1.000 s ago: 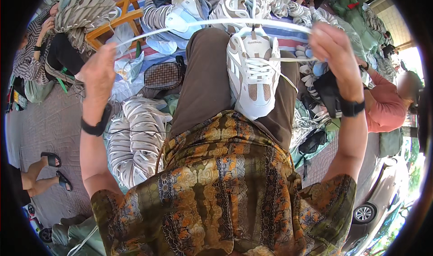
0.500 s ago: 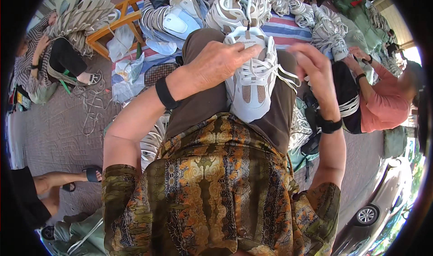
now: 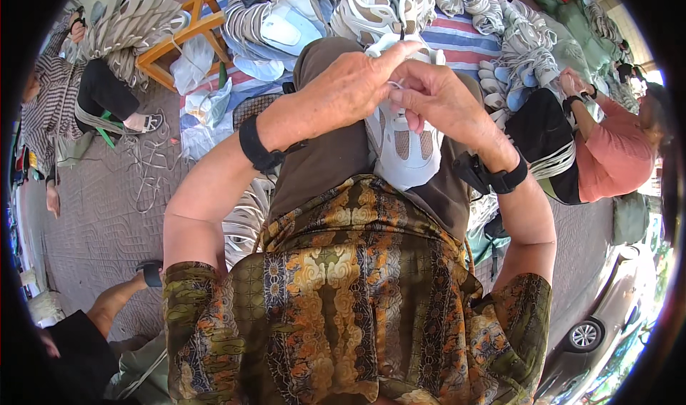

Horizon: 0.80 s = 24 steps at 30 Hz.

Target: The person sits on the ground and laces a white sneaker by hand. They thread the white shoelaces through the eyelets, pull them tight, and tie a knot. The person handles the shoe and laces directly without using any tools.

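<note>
A white and grey-brown sneaker rests on my lap between my thighs, its toe toward me. White laces run across its upper, mostly covered by my hands. My right hand is closed in a pinch on a white shoelace above the shoe. Against it from the left lies my left hand, palm down, index finger reaching over the tongue area. Its other fingers curl underneath, and what they hold is hidden.
Beyond my knees, more sneakers and shoe parts lie on a striped sheet. A wooden stool stands at left. One co-worker in pink sits at right, another in stripes at left. A car is at lower right.
My right hand has moved left and inward from beside the shoe to meet my left hand, now pinching a lace. My left hand has shifted slightly up over the shoe.
</note>
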{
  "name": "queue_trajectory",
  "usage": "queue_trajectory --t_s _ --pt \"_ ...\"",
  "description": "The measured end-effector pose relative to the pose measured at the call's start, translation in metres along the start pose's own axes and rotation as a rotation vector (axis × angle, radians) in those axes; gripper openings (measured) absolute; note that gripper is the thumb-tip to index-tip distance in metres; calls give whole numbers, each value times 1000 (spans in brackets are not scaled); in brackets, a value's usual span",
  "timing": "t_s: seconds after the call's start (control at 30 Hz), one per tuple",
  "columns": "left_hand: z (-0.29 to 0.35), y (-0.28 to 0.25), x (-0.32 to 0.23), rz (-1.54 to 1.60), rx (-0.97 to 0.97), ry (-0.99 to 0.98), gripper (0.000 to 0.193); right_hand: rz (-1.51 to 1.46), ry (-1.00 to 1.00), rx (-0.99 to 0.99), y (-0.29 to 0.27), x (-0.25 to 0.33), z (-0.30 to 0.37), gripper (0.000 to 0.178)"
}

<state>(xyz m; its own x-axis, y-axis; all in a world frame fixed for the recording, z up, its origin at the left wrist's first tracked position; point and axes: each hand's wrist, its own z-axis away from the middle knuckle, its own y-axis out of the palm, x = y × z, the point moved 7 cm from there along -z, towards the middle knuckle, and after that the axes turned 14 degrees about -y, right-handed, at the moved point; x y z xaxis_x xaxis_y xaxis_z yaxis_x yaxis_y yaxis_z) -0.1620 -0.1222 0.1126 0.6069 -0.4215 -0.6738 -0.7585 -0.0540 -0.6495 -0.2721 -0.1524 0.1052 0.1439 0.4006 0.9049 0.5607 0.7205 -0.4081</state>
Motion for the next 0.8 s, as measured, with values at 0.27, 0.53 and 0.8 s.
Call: queue_trajectory --t_s 0.27,0.53,0.8 --pt "-2 4 -3 38 280 -72 56 599 -366 -115 -12 20 15 12" --pt "-32 -7 48 23 -180 -152 27 962 -260 -117 -43 -10 17 8" --pt "-76 34 96 114 147 -220 37 1203 -385 -122 -31 4 14 8"
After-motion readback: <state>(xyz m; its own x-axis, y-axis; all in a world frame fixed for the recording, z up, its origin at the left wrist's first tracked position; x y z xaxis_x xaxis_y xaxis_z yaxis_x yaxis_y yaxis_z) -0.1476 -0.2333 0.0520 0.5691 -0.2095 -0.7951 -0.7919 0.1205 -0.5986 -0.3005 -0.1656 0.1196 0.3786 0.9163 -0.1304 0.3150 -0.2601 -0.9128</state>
